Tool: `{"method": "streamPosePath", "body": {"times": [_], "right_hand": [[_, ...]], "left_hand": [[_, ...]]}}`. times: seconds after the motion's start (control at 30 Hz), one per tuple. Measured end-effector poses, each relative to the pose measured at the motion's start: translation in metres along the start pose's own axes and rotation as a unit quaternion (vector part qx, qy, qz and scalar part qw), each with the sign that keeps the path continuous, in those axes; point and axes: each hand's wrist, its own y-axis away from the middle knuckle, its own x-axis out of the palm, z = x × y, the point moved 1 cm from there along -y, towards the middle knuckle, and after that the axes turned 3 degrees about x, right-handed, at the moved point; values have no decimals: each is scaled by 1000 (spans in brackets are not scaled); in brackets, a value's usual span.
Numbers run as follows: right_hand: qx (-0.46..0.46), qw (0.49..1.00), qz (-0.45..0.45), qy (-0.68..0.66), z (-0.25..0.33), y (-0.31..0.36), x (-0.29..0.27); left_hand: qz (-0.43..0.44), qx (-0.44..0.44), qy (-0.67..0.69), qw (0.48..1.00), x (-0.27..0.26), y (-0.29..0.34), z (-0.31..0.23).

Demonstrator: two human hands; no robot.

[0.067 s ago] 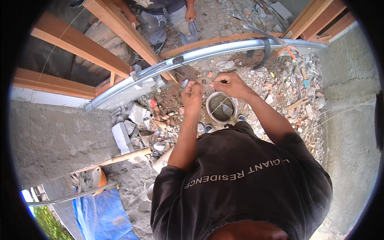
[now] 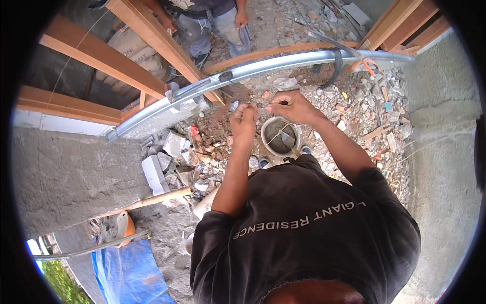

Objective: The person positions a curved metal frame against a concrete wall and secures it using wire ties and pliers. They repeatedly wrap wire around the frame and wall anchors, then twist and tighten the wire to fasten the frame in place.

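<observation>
My left hand and my right hand are raised in front of me, close together but apart. Both have fingers bent and fingertips pinched; whatever lies between them is too small to make out. Just below my right hand stands a round pale bucket holding a grey wet-looking mix. A trowel-like blade rests in the mix, and a thin light cord or handle crosses the bucket's mouth. The bucket is between my shoes, near my body.
Broken brick rubble covers the ground around me. A long metal channel runs across ahead, by wooden beams. Beyond it stands another person. An orange-handled tool leans at far right. Rough walls flank me; a blue tarp lies at lower left.
</observation>
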Motion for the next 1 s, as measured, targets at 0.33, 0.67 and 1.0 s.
{"method": "streamPosePath", "body": {"times": [0.33, 0.67, 1.0], "right_hand": [[-103, 908, 240, 328, 46, 11, -7], [-43, 954, 163, 246, 11, 3, 4], [-3, 966, 148, 212, 21, -8, 27]], "left_hand": [[342, -170, -171, 908, -34, 9, -11], [243, 128, -376, 885, -45, 26, 0], [145, 307, -603, 722, -52, 25, 2]]}}
